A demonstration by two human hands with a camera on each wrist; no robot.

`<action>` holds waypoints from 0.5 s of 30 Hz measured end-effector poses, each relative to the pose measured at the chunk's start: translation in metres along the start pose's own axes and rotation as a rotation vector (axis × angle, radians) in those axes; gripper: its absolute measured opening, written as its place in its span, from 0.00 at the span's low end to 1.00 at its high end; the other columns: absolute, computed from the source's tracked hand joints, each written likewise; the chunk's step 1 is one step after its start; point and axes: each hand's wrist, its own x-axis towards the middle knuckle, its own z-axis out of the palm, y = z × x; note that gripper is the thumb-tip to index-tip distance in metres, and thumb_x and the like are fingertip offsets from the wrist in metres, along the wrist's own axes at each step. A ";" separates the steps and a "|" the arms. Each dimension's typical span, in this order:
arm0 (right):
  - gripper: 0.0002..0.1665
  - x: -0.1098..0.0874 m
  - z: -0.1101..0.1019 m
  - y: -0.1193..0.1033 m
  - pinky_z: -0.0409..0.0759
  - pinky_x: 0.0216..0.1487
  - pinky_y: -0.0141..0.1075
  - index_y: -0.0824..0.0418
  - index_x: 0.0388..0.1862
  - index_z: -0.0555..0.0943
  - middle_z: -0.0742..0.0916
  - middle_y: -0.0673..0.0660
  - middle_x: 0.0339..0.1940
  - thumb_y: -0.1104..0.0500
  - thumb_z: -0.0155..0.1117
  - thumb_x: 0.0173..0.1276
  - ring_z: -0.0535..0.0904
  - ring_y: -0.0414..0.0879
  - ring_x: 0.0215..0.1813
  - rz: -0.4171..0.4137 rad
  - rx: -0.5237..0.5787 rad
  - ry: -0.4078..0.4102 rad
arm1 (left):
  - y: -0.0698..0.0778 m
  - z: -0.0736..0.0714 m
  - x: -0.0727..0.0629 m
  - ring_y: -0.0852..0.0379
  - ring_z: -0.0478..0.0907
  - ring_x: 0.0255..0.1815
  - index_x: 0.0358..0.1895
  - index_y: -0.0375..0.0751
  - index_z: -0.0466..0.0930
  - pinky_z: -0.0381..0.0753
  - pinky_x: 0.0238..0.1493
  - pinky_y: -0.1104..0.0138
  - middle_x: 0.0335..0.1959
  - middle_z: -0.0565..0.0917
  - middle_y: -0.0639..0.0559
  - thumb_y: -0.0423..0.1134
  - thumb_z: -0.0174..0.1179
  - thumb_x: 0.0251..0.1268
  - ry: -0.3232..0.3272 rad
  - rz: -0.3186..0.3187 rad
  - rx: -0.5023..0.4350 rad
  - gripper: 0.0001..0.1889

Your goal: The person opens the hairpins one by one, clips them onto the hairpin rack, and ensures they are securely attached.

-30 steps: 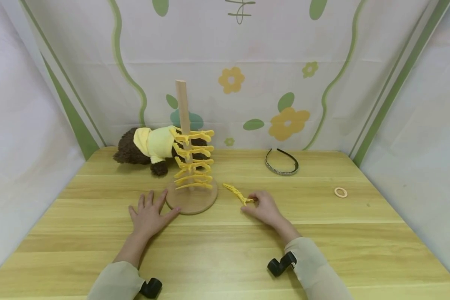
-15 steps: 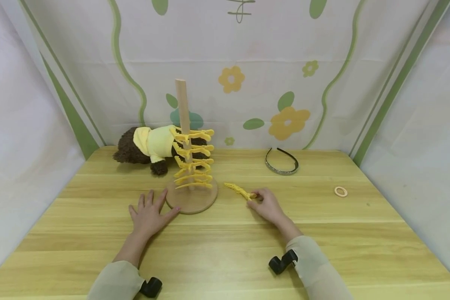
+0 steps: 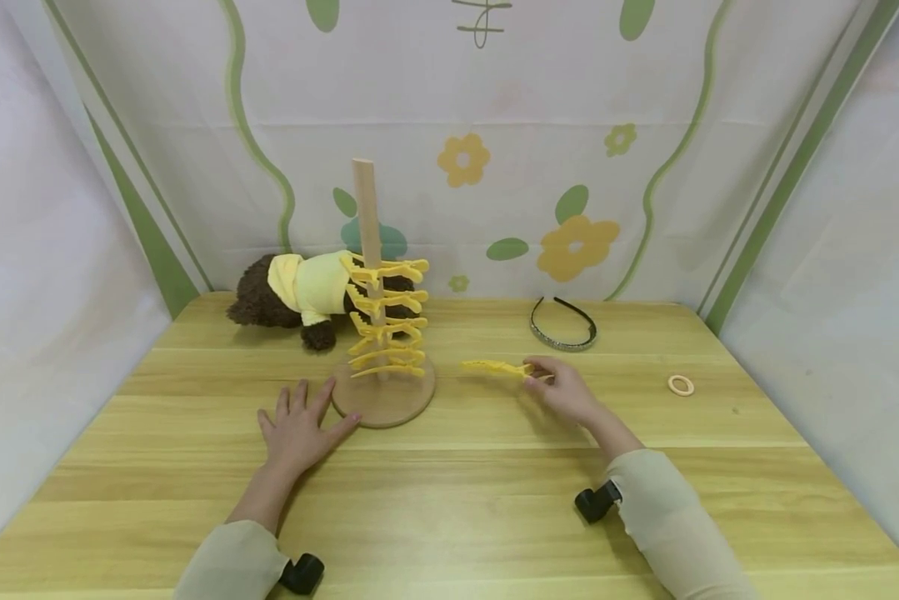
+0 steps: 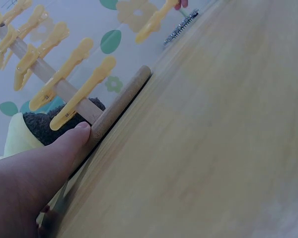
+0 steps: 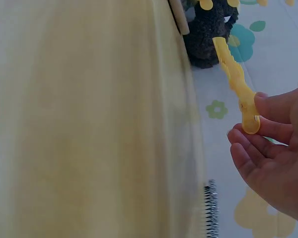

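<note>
My right hand [image 3: 564,390] pinches a yellow alligator hair clip [image 3: 492,367] by its handle end, thumb against fingers. The clip's toothed end points left, toward the stand, as the right wrist view shows the hair clip [image 5: 233,74] raised off the table. A wooden stand [image 3: 367,212] rises from a round base [image 3: 384,410], with several yellow hair clips [image 3: 389,302] fastened one above another along its lower post. My left hand [image 3: 297,433] lies on the table with fingers spread, thumb and index finger touching the base's left rim. In the left wrist view the thumb [image 4: 74,141] presses that rim.
Behind the stand lies a dark brown plush toy [image 3: 317,283] in a yellow top. A black headband [image 3: 563,343] with a glittery band sits at the back right. Farther right is a small pale ring [image 3: 680,385]. Fabric walls enclose the wooden table [image 3: 449,517].
My right hand has moved right and away from me, carrying the hair clip, which has turned from slanting to nearly level. The left hand and the stand have stayed in place.
</note>
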 end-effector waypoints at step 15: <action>0.21 0.026 -0.044 -0.039 0.69 0.47 0.46 0.71 0.56 0.65 0.74 0.66 0.47 0.64 0.48 0.66 0.68 0.56 0.49 -0.103 -0.032 0.070 | -0.001 0.001 0.000 0.31 0.38 0.61 0.66 0.50 0.52 0.27 0.47 0.35 0.63 0.49 0.32 0.73 0.41 0.47 0.000 0.003 -0.006 0.44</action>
